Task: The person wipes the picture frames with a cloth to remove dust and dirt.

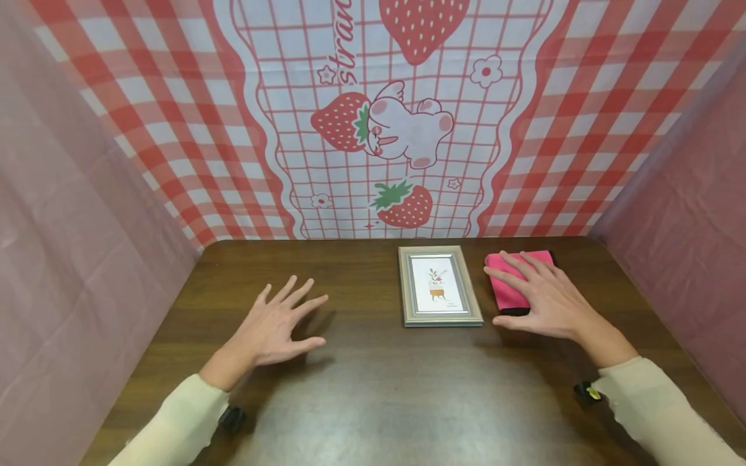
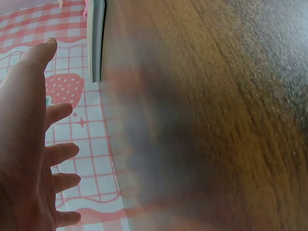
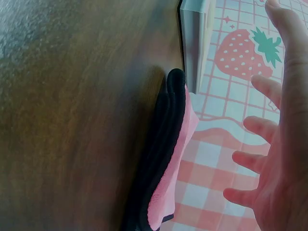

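Right hand [image 1: 544, 299] is hovering over the folded pink cloth [image 1: 511, 285], fingers spread and straight; the right wrist view is showing a gap between palm and cloth, so nothing is being grasped yet. Left hand [image 1: 274, 323] is also hanging released, fingers splayed, above bare wooden table [image 1: 373, 388], well apart from everything. Judgement: the reach for the cloth is underway; next move is calling for lowering the palm and closing fingers round the cloth's edge. Cloth is lying flat, pink face up with dark underside, just beside the picture frame [image 1: 438, 285], near the table's far right.
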`<state>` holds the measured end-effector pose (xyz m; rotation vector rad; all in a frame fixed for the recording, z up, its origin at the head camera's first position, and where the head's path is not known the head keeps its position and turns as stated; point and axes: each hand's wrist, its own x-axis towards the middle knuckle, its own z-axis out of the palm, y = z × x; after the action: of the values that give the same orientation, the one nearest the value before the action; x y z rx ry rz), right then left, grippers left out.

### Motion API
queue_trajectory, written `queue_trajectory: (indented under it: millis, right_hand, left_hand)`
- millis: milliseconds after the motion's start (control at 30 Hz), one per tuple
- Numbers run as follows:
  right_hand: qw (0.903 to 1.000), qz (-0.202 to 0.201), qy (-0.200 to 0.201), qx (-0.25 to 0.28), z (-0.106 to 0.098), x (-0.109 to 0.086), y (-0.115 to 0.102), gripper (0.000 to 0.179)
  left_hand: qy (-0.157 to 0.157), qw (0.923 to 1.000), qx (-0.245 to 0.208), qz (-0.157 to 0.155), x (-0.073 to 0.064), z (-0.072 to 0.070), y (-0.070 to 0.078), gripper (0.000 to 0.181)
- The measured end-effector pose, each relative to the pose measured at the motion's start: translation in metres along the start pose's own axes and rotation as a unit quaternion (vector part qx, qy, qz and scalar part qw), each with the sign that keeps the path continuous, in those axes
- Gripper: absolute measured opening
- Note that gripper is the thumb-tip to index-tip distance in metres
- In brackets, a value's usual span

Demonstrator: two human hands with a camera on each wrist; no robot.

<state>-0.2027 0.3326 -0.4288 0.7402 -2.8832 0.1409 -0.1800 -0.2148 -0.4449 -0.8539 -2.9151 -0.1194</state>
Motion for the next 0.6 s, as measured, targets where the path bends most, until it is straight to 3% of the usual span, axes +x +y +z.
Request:
queue_trajectory:
  millis: [300,600]
  right_hand:
    - [0.9998,0.011,-0.015,0.002,0.000,-0.002,0.003,0.103]
    - [0.9989,0.044,-0.018,0.004,-0.006,-0.001,0.011,0.103]
  left_hand:
    - [-0.003,1.0000,-0.004,-0.004,0.004,0.002,0.004,0.082]
    - [0.002,0.9999,-0.011,0.011,0.031,0.004,0.020,0.082]
